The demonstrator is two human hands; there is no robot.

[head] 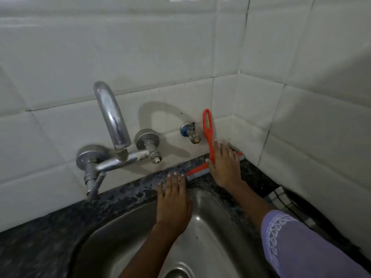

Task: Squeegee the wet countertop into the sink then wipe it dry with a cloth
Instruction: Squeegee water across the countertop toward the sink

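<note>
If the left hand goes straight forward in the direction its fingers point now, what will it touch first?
The left hand lies flat with its fingertips on the dark countertop strip behind the sink. Straight ahead it would probably meet the white tiled wall, passing just left of the squeegee blade, though depth is unclear.
</note>
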